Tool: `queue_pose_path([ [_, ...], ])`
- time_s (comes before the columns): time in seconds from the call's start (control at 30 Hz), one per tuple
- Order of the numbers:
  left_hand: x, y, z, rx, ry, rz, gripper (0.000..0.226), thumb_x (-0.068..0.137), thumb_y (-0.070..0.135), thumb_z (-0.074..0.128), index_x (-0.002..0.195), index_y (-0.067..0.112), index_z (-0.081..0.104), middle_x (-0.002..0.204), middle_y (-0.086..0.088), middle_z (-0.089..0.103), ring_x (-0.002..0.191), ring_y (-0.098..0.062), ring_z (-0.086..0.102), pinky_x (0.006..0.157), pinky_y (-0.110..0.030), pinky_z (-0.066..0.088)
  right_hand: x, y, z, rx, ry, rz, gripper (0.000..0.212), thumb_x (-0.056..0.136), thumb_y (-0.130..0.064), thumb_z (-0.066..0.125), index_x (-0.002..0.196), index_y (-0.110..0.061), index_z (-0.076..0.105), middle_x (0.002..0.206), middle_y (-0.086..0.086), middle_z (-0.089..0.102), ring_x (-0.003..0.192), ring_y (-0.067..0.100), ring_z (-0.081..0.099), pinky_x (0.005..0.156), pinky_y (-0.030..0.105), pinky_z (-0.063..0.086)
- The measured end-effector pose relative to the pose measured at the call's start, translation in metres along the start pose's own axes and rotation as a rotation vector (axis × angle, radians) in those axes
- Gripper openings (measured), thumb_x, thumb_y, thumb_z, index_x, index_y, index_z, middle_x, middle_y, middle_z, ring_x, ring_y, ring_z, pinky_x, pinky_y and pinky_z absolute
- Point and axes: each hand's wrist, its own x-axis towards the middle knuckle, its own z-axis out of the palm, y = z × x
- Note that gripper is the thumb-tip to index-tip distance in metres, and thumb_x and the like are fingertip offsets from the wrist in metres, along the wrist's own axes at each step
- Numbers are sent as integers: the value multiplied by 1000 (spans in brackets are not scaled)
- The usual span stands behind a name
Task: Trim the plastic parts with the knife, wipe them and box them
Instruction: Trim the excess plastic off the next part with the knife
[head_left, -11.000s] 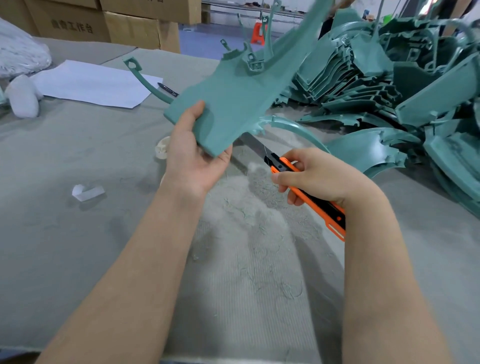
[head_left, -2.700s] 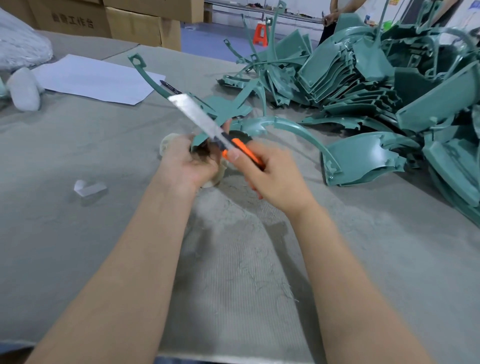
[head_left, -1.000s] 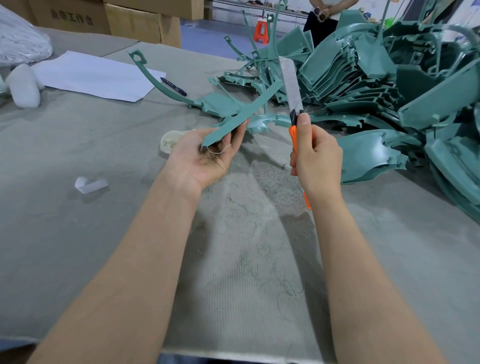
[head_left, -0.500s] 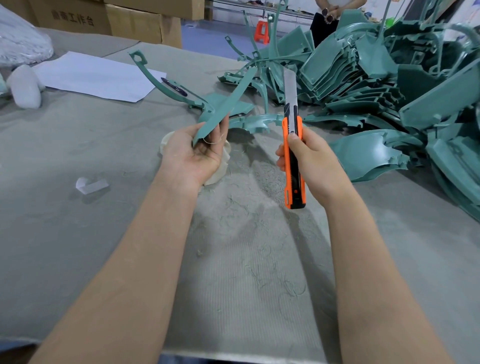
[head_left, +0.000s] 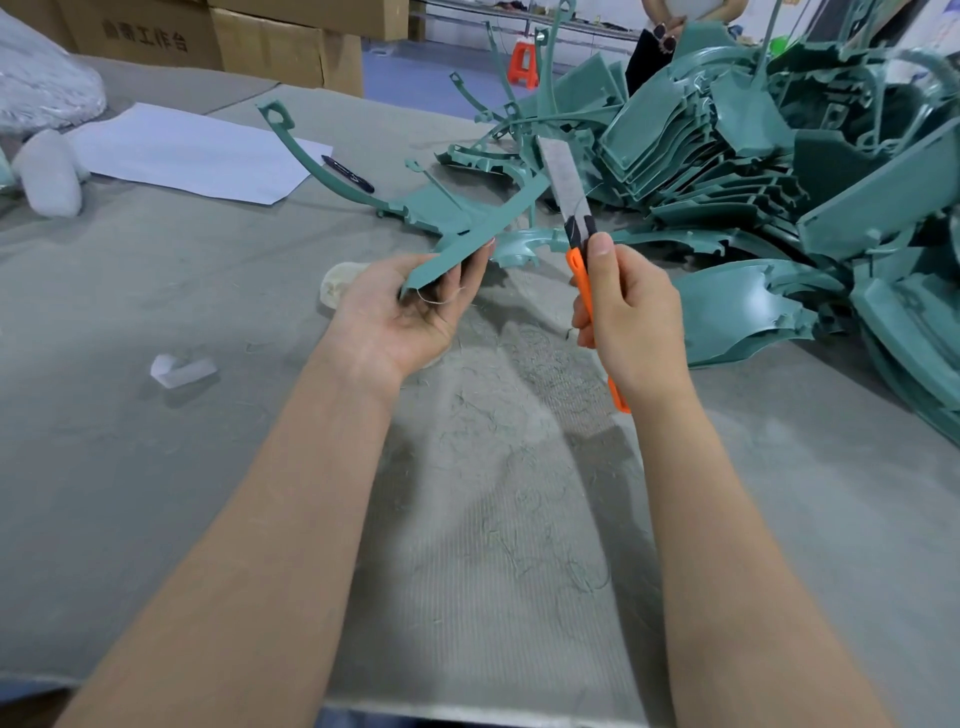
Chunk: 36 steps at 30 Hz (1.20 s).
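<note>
My left hand (head_left: 410, 306) holds a teal plastic part (head_left: 470, 228) by its near edge, palm up, fingers curled round it. The part slants up to the right, and a long curved arm of it reaches back left to a looped end. A thin shaving hangs below its edge by my fingers. My right hand (head_left: 631, 317) grips the orange utility knife (head_left: 579, 244) upright, thumb on the slider. Its long blade (head_left: 563, 174) points up and away, just right of the part.
A big heap of teal parts (head_left: 753, 156) fills the right and back of the grey felt table (head_left: 156, 415). A cloth wad (head_left: 337, 280) lies behind my left hand. White paper (head_left: 192, 153), a pen (head_left: 347, 173), a tape scrap (head_left: 179, 370), cardboard boxes (head_left: 270, 47) and a standing person (head_left: 670, 31) lie beyond.
The knife has turned so its handle is hidden in my right fist and the blade leans slightly left. The part in my left hand has tilted lower and more to the right.
</note>
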Motion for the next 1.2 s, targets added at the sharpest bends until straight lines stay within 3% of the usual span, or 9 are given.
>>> queue_pose_path([
  [0.27,-1,-1,0,-59,-24,-27,49,71,-10,48,119,-14,56,117,-30,59,82,-32,66,57,-23,57,-5,-4,5,68,-68,-54,46,103,-36,41,81,2,58,58,5,54,49,14,48,51,37,45],
  [0.47,3,1,-1,-79,13,23,24,80,-4,45,77,-19,64,81,-30,64,80,-31,63,48,-26,56,-11,-8,21,-6,-236,-141,45,102,-35,45,79,0,60,60,18,58,53,30,52,57,43,47],
  [0.53,5,1,-3,-117,27,52,30,96,8,40,92,-13,62,86,-30,66,72,-35,64,44,-33,56,-16,-12,27,-27,-345,-204,40,101,-33,47,75,-6,62,62,19,59,55,31,54,55,40,46],
  [0.6,3,2,-5,-184,-10,48,30,90,10,43,111,-6,59,104,-28,65,83,-38,64,43,-37,56,-22,-16,34,-52,-437,-269,36,100,-33,50,66,-23,57,59,13,60,53,23,53,56,33,44],
  [0.7,2,1,-7,-108,-11,53,40,80,5,43,113,-8,60,111,-25,60,89,-36,60,42,-34,55,-23,-18,35,-24,-520,-265,42,100,-35,50,68,-8,59,57,12,57,50,22,52,53,33,44],
  [0.83,6,-3,2,-37,50,96,21,82,-6,43,77,-16,61,79,-28,63,66,-32,63,41,-26,53,-13,-15,19,131,-400,-123,43,101,-39,44,75,-8,60,49,-5,54,43,10,51,44,27,46],
  [1.0,9,-2,-4,-16,63,118,20,90,-5,50,109,-8,57,96,-24,66,82,-32,68,48,-28,57,-2,-4,0,10,-237,23,38,101,-44,43,78,-21,60,56,2,60,45,11,55,52,29,51],
  [1.1,12,0,-3,3,91,260,19,91,3,56,110,-2,56,88,-17,68,72,-24,68,53,-27,58,1,0,-9,-22,-238,65,35,99,-46,46,82,-21,63,62,3,63,46,8,56,52,21,50],
  [1.2,12,3,-2,-12,-9,312,14,92,8,56,104,3,60,91,-13,68,71,-23,68,63,-29,59,5,4,-11,-115,-321,124,30,98,-41,50,90,-15,62,70,1,67,49,6,59,59,26,54],
])
